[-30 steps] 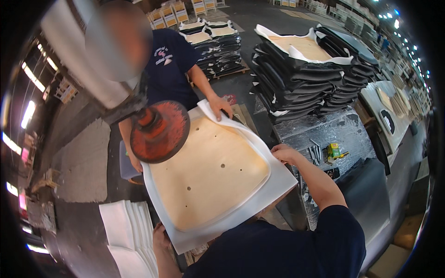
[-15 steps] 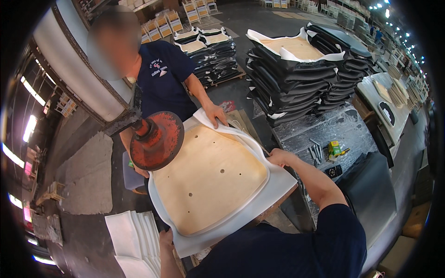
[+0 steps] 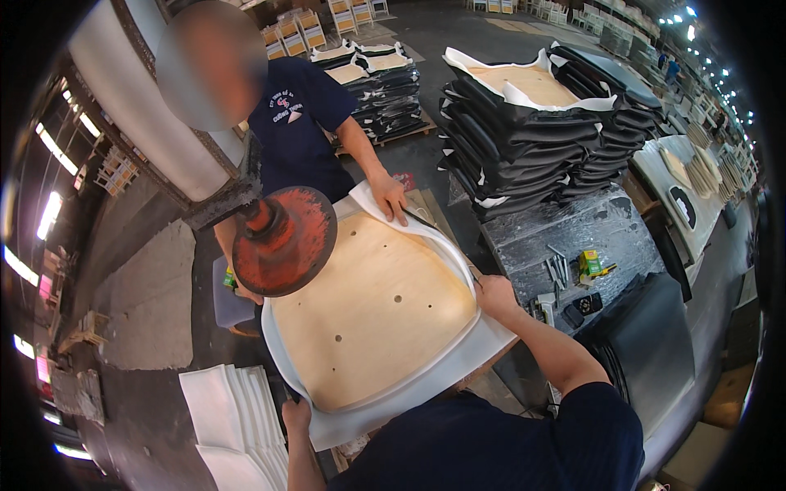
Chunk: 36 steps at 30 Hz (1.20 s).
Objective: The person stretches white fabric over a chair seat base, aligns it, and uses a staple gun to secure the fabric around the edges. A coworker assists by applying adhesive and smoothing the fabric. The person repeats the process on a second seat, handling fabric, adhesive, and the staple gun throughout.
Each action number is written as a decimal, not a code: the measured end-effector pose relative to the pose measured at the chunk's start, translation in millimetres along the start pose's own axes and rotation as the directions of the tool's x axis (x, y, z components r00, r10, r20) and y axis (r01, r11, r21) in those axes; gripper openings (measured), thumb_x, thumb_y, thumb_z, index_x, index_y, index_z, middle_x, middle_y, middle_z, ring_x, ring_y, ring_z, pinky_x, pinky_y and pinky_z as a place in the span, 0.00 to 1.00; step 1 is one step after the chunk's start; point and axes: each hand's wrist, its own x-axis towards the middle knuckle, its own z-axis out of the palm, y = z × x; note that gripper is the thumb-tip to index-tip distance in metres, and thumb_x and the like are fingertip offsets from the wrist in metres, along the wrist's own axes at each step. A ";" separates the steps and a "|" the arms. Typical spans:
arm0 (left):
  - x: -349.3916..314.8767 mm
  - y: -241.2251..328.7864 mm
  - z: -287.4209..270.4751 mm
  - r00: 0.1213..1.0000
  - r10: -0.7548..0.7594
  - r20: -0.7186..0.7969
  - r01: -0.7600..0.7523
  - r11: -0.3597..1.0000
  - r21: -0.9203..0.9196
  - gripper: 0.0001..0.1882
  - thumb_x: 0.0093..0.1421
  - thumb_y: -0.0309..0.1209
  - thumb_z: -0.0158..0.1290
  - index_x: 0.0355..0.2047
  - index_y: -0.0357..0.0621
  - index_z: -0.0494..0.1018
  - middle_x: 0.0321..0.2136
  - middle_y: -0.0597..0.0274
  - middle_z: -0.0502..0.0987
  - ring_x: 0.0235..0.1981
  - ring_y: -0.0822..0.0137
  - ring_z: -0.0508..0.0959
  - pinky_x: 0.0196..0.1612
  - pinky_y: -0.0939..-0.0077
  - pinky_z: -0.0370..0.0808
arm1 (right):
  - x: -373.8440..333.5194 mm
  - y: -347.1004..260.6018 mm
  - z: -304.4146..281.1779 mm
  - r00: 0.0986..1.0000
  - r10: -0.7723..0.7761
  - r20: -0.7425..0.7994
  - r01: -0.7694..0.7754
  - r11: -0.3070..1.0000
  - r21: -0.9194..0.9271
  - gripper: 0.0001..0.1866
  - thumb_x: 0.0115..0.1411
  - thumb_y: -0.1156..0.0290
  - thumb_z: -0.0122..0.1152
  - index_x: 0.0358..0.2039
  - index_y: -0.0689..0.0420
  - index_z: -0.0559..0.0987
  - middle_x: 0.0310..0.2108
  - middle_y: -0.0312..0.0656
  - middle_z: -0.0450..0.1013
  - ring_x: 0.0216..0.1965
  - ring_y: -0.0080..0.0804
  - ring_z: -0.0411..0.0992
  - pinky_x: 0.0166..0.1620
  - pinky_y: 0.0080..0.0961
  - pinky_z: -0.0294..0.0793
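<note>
A pale plywood seat panel [image 3: 377, 327] with several drilled holes lies on white foam padding [image 3: 393, 409], whose rim curls up around it; black material shows along the outer edge. My left hand [image 3: 296, 417] is closed on the padding's near left edge. At the right edge, my right hand [image 3: 495, 296] grips the padding and its black covering, the fingertips partly hidden. Across from me, a co-worker's hand [image 3: 388, 196] presses the far edge of the padding onto the panel. A round red press disc [image 3: 286, 241], worn and dark-rimmed, hangs over the panel's far left part.
Black upholstered seats [image 3: 524, 139] are stacked high at the right rear, beside another stack [image 3: 377, 94]. The wrapped table [image 3: 540, 217] holds metal rods and a green-yellow box [image 3: 589, 263]. White foam sheets [image 3: 233, 409] are piled at lower left. A press column [image 3: 139, 98] stands left.
My right hand has drawn the right edge of the padding inward, closer to the panel. The co-worker's hand keeps pressing the far edge. The whole view has shifted slightly.
</note>
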 end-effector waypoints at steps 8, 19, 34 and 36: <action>4.3 -0.1 2.3 0.999 0.053 0.003 -0.053 0.997 0.048 0.26 0.64 0.43 0.58 0.40 0.22 0.84 0.35 0.24 0.84 0.46 0.29 0.86 0.50 0.42 0.81 | 0.7 3.0 -2.4 1.000 0.020 0.009 -0.020 1.000 -0.010 0.16 0.68 0.62 0.64 0.29 0.61 0.84 0.30 0.57 0.82 0.37 0.63 0.82 0.44 0.57 0.81; 11.3 -18.9 -0.2 0.998 0.020 0.062 -0.031 0.984 0.174 0.29 0.63 0.48 0.57 0.41 0.27 0.84 0.39 0.25 0.84 0.48 0.30 0.85 0.51 0.43 0.82 | 5.9 7.4 0.9 0.994 0.051 0.092 -0.055 0.998 0.043 0.14 0.68 0.65 0.60 0.33 0.63 0.85 0.36 0.63 0.81 0.41 0.68 0.80 0.45 0.59 0.78; 6.5 -21.0 -0.8 0.999 -0.005 0.038 0.001 0.993 0.121 0.29 0.62 0.50 0.61 0.38 0.27 0.85 0.35 0.27 0.85 0.45 0.32 0.87 0.48 0.43 0.82 | 31.2 17.4 -16.6 0.828 0.257 0.498 -0.291 0.957 -0.010 0.27 0.67 0.55 0.60 0.46 0.70 0.87 0.44 0.70 0.84 0.50 0.62 0.85 0.54 0.49 0.80; 5.6 -14.4 6.2 1.000 0.031 0.003 -0.031 0.995 0.092 0.25 0.63 0.45 0.61 0.36 0.28 0.85 0.33 0.28 0.85 0.42 0.32 0.87 0.46 0.44 0.82 | 33.1 21.4 -16.6 0.841 0.261 0.474 -0.246 0.965 -0.095 0.26 0.68 0.54 0.58 0.45 0.68 0.88 0.45 0.70 0.82 0.51 0.66 0.83 0.57 0.51 0.80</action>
